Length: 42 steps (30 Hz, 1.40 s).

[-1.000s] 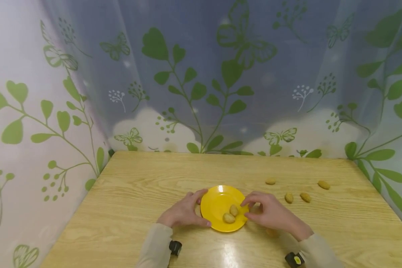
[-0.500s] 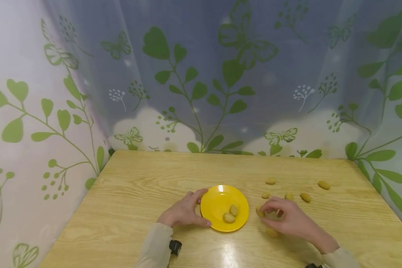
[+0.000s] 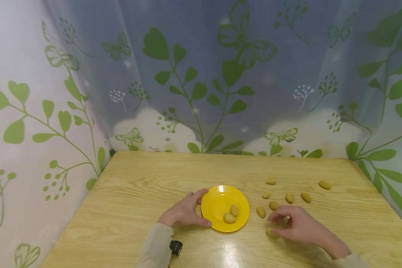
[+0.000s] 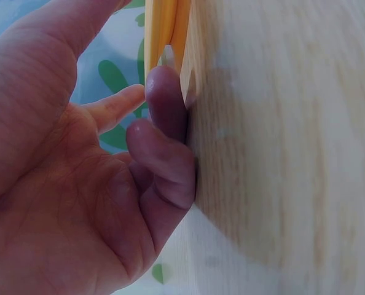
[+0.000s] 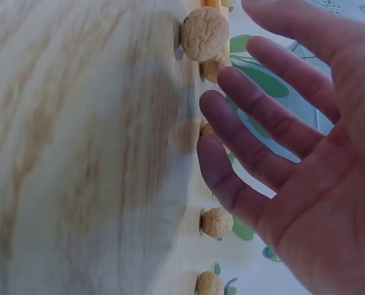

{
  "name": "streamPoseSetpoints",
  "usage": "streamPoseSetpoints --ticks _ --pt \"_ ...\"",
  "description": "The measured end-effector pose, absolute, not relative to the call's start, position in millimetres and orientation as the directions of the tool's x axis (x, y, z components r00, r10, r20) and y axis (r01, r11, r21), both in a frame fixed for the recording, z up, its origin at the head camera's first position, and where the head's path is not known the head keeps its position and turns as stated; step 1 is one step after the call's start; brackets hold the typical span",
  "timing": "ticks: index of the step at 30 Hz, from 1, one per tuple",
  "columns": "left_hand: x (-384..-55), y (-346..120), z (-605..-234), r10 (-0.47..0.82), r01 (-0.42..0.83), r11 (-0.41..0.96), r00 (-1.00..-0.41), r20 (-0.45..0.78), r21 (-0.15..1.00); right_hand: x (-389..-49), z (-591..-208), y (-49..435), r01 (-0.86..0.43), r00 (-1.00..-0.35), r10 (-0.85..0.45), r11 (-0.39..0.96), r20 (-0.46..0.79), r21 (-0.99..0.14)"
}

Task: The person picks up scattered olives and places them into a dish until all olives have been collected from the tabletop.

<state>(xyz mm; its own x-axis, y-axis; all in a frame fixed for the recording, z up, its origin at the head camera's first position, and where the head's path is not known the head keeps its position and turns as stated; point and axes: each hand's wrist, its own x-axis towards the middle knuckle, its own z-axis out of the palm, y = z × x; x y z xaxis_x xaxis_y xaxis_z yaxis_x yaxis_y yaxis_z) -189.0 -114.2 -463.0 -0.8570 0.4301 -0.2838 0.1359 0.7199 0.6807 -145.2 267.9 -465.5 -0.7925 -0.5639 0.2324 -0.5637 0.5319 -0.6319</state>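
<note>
My left hand (image 3: pixel 184 211) holds the left side of a yellow plate (image 3: pixel 214 199), thumb on the near rim and fingers at the far rim. In the left wrist view, the lower fingers curl beside the plate's edge (image 4: pixel 161 31), low over the table. Two walnuts (image 3: pixel 229 217) lie on the plate. To its right, my right hand (image 3: pixel 301 226) hovers over a partly hidden walnut (image 3: pixel 270 232). The right wrist view shows its fingers spread and slightly bent, holding nothing; a wrinkled walnut (image 5: pixel 205 34) sits near the fingertips, apparently apart from them.
Several loose walnuts (image 3: pixel 289 197) are scattered over the right side of the wooden table (image 3: pixel 147 175), the farthest walnut (image 3: pixel 324 185) toward the back right. A patterned curtain (image 3: pixel 194 111) stands behind the table and along both sides.
My right hand has moved away from the plate's right rim, rightward and toward me, uncovering several walnuts. My left hand, the plate and its two walnuts stay in place.
</note>
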Motion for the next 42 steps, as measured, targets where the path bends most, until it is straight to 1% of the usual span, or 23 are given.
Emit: streamPoseSetpoints --ticks 12,20,24,28,34,37,40,42 --pt "-190.4 -114.8 -461.1 0.427 0.135 0.719 -0.859 -0.281 0.682 -143.8 -465.4 268.7 -0.543 -0.793 -0.584 0.545 0.175 -0.639" --pt "-192.7 -115.6 -462.2 0.432 0.138 0.715 -0.858 -0.277 0.685 -148.1 -469.9 270.1 -0.564 -0.754 -0.634 0.490 0.172 -0.665" --pt "-192.5 -116.0 -463.1 0.431 0.136 0.713 -0.859 -0.277 0.688 -150.8 -473.3 270.4 -0.574 -0.743 -0.647 0.485 0.172 -0.660" --pt "-191.9 -116.3 -463.0 0.429 0.127 0.704 -0.860 -0.276 0.698 -153.1 -474.7 270.4 -0.567 -0.746 -0.648 0.496 0.154 -0.657" --pt "-190.7 -116.7 -463.0 0.430 0.127 0.703 -0.860 -0.276 0.700 -154.7 -474.1 271.3 -0.516 -0.771 -0.630 0.533 0.092 -0.670" --pt "-189.8 -116.2 -463.2 0.432 0.127 0.705 -0.857 -0.281 0.697 -153.2 -475.5 272.1 -0.537 -0.768 -0.631 0.540 0.111 -0.648" --pt "-189.1 -115.8 -463.5 0.432 0.124 0.705 -0.856 -0.284 0.698 -150.8 -478.0 272.0 -0.574 -0.757 -0.635 0.531 0.155 -0.623" --pt "-188.8 -115.9 -463.7 0.430 0.119 0.707 -0.855 -0.291 0.697 -149.8 -479.2 271.5 -0.582 -0.752 -0.638 0.523 0.168 -0.623"
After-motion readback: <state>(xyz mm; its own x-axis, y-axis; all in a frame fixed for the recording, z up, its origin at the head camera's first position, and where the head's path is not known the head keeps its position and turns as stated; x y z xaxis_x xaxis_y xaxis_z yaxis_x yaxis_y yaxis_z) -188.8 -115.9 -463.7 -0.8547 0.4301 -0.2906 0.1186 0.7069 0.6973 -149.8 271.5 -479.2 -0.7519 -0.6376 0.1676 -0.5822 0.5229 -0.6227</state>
